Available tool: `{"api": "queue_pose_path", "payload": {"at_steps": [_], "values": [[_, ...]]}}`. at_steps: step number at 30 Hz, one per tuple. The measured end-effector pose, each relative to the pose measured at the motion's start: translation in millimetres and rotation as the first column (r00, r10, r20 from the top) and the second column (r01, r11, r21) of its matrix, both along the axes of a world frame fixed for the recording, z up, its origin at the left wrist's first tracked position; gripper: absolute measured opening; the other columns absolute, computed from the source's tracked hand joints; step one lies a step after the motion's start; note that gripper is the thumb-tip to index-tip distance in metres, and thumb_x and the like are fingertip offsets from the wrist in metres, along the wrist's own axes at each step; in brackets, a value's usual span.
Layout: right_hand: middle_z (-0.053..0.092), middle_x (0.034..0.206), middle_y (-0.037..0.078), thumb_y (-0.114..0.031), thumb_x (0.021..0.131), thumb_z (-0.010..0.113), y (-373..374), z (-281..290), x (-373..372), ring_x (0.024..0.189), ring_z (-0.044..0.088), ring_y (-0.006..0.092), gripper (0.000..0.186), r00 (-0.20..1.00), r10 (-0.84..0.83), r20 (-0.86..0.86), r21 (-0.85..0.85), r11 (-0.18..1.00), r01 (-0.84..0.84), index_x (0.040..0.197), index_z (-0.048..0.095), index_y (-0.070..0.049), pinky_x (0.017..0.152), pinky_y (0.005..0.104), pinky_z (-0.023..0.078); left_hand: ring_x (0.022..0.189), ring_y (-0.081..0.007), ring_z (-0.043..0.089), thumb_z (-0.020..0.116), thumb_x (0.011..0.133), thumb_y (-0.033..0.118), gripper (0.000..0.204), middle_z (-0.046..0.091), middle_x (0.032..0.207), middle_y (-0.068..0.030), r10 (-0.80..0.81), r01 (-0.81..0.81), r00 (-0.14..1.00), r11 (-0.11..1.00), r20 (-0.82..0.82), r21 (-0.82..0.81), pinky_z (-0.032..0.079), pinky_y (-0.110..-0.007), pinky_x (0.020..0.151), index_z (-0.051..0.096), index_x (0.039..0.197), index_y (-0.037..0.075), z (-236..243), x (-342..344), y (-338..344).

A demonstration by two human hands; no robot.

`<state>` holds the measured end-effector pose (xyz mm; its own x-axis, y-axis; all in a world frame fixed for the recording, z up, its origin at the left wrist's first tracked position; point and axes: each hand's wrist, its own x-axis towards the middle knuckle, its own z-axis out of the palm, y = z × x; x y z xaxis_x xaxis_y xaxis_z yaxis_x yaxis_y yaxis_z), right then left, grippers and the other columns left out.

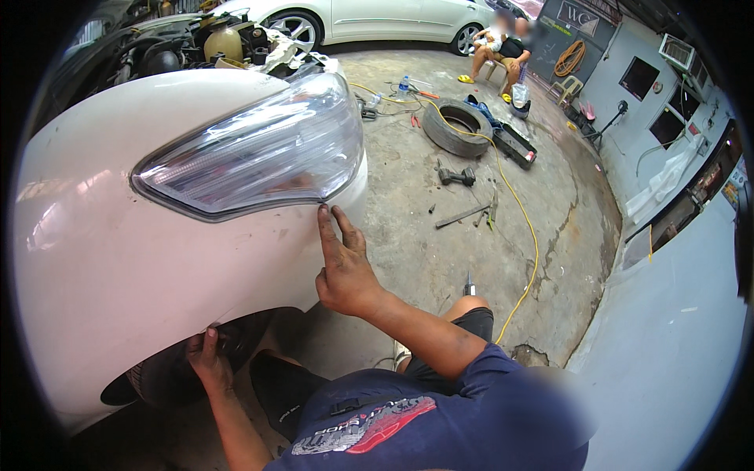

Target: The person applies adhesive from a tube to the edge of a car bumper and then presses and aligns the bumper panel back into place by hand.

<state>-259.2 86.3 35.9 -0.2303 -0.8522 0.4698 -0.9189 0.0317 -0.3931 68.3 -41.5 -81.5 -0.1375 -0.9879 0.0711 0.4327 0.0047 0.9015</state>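
A white car's front corner fills the left, with a clear headlight (259, 153) set into the white body panel (157, 243). My right hand (345, 271) presses its stretched index fingertip to the seam at the headlight's lower corner. Its second finger is apart from the first, the others are folded, and it holds nothing. Lower down, my left hand (210, 363) is closed on the wheel arch edge (259, 312), thumb up against the lip. Some of its fingers are hidden. Behind it, inside the arch, is the dark tire (169, 381).
On the concrete floor lie a loose tire (457, 128), a cordless power tool (456, 177), a metal bar (462, 217) and a yellow hose (528, 224). A screwdriver-like tool (470, 284) is by my knee. Farther off sits a person (512, 59) with a child, near another white car (377, 20).
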Motion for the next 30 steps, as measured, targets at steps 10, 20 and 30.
{"api": "queue_pose_path", "payload": {"at_steps": [10,20,30], "values": [[0.02,0.182,0.034,-0.001,0.081,0.062,0.5,-3.2,-1.2,0.169,0.016,0.0563,0.113,1.0,0.01,0.019,0.002,1.0,-0.01,0.176,0.003,0.011,0.133,0.069,0.018,0.088,-0.0142,0.067,0.088,0.098,0.013,0.025,0.077,0.104,-0.0034,0.028,-0.026,0.999,0.997,-0.022,0.072,0.053,-0.031,0.084,0.077,0.118,0.003,29.8,-13.2,16.7],[0.019,0.181,0.035,-0.002,0.081,0.063,0.5,-2.1,-1.7,0.169,0.013,0.056,0.115,1.0,0.005,0.003,0.028,1.0,-0.005,0.176,-0.001,0.01,0.134,0.069,0.016,0.104,-0.0165,0.069,0.093,0.094,0.018,0.04,0.077,0.115,-0.0037,0.043,-0.043,0.999,0.999,0.03,-0.003,0.051,-0.034,0.096,0.075,0.126,0.002,15.4,-4.4,6.9],[0.022,0.181,0.035,-0.001,0.081,0.063,-0.1,-3.3,-1.6,0.169,0.016,0.0556,0.113,1.0,0.011,-0.014,-0.006,1.0,-0.011,0.176,0.004,0.012,0.133,0.0695,0.018,0.095,-0.0167,0.072,0.092,0.094,0.013,0.037,0.078,0.109,-0.0054,0.008,-0.007,0.995,1.0,-0.097,0.014,0.056,-0.034,0.088,0.075,0.125,0.002,11.2,-6.0,5.7]]}}
